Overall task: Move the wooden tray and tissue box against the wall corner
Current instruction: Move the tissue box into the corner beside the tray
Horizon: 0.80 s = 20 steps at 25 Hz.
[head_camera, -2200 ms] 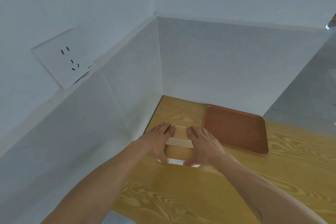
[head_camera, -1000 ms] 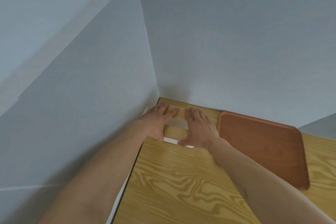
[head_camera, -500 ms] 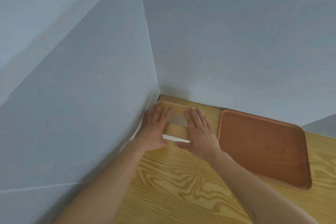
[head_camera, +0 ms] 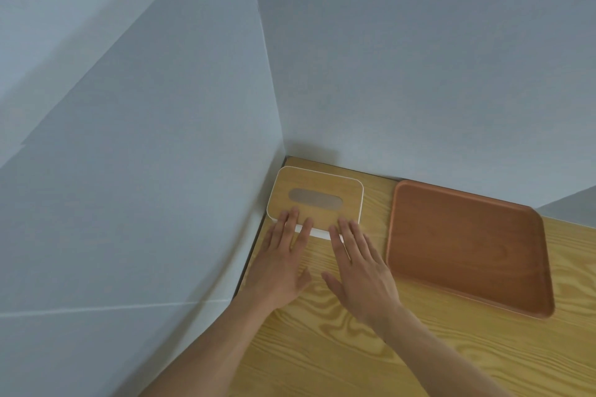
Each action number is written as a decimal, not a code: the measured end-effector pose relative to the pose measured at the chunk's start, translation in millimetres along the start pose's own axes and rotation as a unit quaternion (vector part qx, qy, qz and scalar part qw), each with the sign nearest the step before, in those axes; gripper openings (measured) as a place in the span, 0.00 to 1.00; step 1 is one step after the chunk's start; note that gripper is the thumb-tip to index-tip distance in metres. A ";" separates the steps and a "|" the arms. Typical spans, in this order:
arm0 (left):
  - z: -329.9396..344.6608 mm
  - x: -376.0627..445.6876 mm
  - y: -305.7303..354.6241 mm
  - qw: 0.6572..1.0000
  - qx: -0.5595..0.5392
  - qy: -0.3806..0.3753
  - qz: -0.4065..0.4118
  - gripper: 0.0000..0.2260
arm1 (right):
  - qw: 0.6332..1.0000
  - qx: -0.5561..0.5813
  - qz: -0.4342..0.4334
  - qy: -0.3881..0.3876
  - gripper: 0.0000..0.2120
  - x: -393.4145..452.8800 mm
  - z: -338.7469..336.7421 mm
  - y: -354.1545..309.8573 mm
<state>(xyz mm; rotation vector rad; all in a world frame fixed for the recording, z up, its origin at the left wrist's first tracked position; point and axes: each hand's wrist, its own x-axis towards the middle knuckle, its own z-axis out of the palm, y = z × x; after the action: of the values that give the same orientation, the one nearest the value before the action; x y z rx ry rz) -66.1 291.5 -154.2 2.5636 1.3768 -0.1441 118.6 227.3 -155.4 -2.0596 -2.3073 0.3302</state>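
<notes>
The tissue box (head_camera: 314, 200), white with a light wooden lid and a grey oval slot, sits in the wall corner on the wooden table (head_camera: 354, 348). Its left side is at the left wall and its far side is close to the back wall. My left hand (head_camera: 282, 263) lies flat, fingers spread, its fingertips over the box's near edge. My right hand (head_camera: 359, 263) is flat beside it, fingertips at the box's near right corner. The reddish-brown wooden tray (head_camera: 464, 248) lies to the right of the box, its far edge against the back wall.
Two pale blue-grey walls meet at the corner (head_camera: 283, 151) behind the box. A narrow dark gap (head_camera: 250, 258) runs between the table's left edge and the left wall. Bare tabletop extends toward me and to the right.
Both hands have slid back toward me off the lid, uncovering the slot. The box stays in the corner. The tray has not moved.
</notes>
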 end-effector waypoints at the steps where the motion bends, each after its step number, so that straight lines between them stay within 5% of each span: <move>1: -0.6 1.4 -1.0 1.000 0.003 -0.004 -0.001 0.43 | 1.000 0.000 0.001 -0.003 0.39 1.8 -0.2 -0.7; 20: -28.0 58.9 -28.7 0.998 0.028 -0.060 -0.013 0.45 | 0.997 0.037 0.023 -0.056 0.41 63.9 -18.7 11.6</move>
<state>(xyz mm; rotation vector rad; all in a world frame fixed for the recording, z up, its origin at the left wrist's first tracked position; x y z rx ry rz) -57.9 361.4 -142.8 2.5354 1.3817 -0.3404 125.2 294.1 -146.7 -2.1141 -2.2719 0.5384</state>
